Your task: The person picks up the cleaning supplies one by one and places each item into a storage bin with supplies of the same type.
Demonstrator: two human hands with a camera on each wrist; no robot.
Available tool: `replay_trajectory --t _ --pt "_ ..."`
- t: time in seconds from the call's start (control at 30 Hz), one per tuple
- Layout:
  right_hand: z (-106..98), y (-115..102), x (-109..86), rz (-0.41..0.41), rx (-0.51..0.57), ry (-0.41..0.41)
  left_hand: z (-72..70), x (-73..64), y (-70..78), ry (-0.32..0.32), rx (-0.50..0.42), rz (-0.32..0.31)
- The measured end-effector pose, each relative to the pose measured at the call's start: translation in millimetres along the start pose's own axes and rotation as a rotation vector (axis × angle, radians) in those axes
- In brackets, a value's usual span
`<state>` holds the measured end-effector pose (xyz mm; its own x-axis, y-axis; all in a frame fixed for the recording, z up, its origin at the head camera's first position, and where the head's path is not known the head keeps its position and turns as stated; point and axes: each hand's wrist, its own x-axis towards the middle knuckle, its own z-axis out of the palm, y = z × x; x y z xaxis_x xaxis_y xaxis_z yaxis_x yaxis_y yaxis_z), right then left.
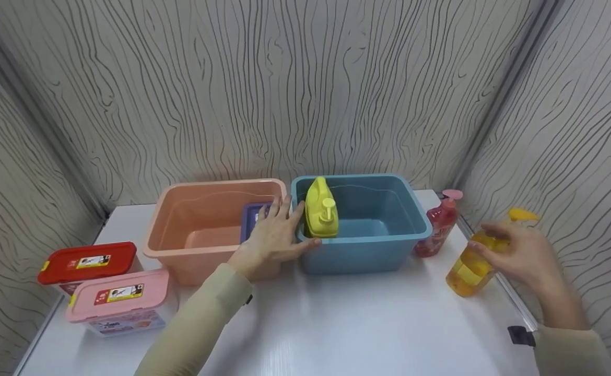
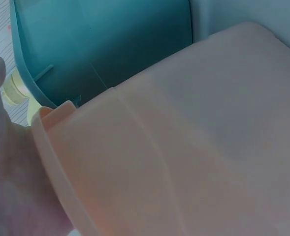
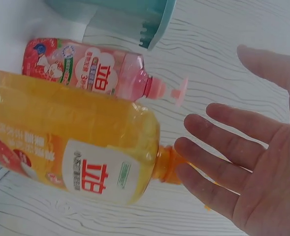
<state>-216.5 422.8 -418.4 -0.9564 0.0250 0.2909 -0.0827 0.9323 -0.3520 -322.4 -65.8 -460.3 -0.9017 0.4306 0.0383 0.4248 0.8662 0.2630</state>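
Note:
My left hand [image 1: 274, 232] lies with spread fingers over the adjoining rims of a peach bin [image 1: 190, 254] and a blue bin [image 1: 363, 256]. A yellow jug-shaped pump bottle [image 1: 320, 211] stands inside the blue bin, close to my fingers. Partly hidden by that hand, a purple-lidded box [image 1: 249, 222] is in the peach bin. On the right, my right hand [image 1: 525, 256] is at an orange-yellow pump bottle [image 1: 467, 274]. The right wrist view has its fingers [image 3: 223, 137] extended, tips near the neck of the yellow bottle [image 3: 110, 142], not wrapped round it.
A red pump bottle [image 1: 438, 224] stands between the blue bin and the yellow bottle. At the left are a red-lidded box [image 1: 89, 262] and a pink-lidded box [image 1: 122, 305]. A wood-grain patterned wall [image 1: 305, 94] rises behind the white table [image 1: 368, 324].

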Motion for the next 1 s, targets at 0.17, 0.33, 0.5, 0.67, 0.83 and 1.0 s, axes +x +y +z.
replay_trajectory --t 0.17,0.33,0.5,0.67,0.83,1.0 --pt "-1 12 -3.4 0.02 -0.009 0.022 2.1 0.5 -1.2 -0.013 0.006 -0.002" --pt "-4 24 -7.9 0.046 -0.022 0.063 4.0 0.9 -2.2 -0.021 -0.006 -0.009" --pt "-5 36 -9.6 0.064 -0.005 0.111 5.4 1.4 -3.4 -0.028 -0.014 -0.013" --pt "-3 45 -8.1 0.088 0.06 0.178 5.9 2.7 -4.5 -0.027 -0.01 -0.01" --pt "1 51 -7.9 0.157 0.099 0.212 7.1 2.6 -5.8 -0.021 -0.026 0.0" --pt "4 58 -4.7 0.203 0.132 0.191 14.8 6.5 -10.3 -0.007 -0.063 0.008"
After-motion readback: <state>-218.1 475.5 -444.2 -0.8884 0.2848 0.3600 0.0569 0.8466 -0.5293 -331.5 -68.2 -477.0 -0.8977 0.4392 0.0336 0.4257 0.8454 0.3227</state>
